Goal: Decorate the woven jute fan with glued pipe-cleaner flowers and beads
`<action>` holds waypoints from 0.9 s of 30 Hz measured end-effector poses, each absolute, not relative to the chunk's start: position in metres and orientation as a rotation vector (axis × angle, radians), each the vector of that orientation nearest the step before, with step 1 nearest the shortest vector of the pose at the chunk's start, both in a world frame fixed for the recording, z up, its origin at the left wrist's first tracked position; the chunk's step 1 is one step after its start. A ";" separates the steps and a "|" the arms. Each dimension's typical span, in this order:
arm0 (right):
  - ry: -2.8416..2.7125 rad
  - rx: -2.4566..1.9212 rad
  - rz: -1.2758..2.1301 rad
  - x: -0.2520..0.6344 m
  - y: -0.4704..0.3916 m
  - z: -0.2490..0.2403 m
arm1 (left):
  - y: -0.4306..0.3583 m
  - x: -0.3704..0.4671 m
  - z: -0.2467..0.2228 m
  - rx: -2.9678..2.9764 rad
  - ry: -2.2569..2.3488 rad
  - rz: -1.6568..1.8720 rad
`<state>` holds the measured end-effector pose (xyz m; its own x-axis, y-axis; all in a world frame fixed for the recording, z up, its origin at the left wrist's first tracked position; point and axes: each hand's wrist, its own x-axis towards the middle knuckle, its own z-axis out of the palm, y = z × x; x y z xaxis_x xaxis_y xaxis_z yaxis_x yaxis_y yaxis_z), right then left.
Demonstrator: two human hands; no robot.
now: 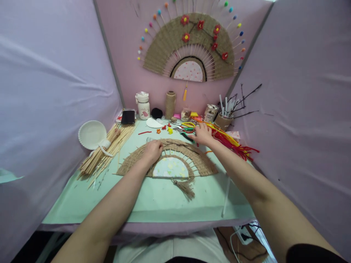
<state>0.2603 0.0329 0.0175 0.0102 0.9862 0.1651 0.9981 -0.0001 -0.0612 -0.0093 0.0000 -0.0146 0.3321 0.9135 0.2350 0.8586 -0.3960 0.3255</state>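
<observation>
A half-round woven twine fan (210,166) with thin stick ribs lies flat on the table. At its middle is a pale floral half-disc (170,167), and a twine tassel (185,189) hangs from the lower edge. A thin dark twig (182,145) runs across the weave. My left hand (152,150) rests on the fan's left part, fingers curled at the twig's left end; what they pinch is hidden. Beyond the fan, my right hand (204,134) has its fingers apart beside green-handled pliers (187,137) and yellow-handled scissors (188,124).
Bundled sticks (105,151) and a white paper plate (92,135) lie left. Red and yellow fuzzy stems (233,146) spread right, before a twig-filled pot (223,120). A twine spool (170,105) and white bottle (143,106) stand behind. A finished fan (161,47) hangs above.
</observation>
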 end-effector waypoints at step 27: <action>-1.878 -2.405 0.131 0.382 -0.174 -0.020 | 0.011 -0.040 -0.014 2.332 1.589 0.585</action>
<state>0.3825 -0.1741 -0.0203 0.2417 0.9703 -0.0138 0.9628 -0.2416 -0.1214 -0.0403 0.0115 -0.0142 0.3209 0.9296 0.1815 0.8251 -0.3685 0.4283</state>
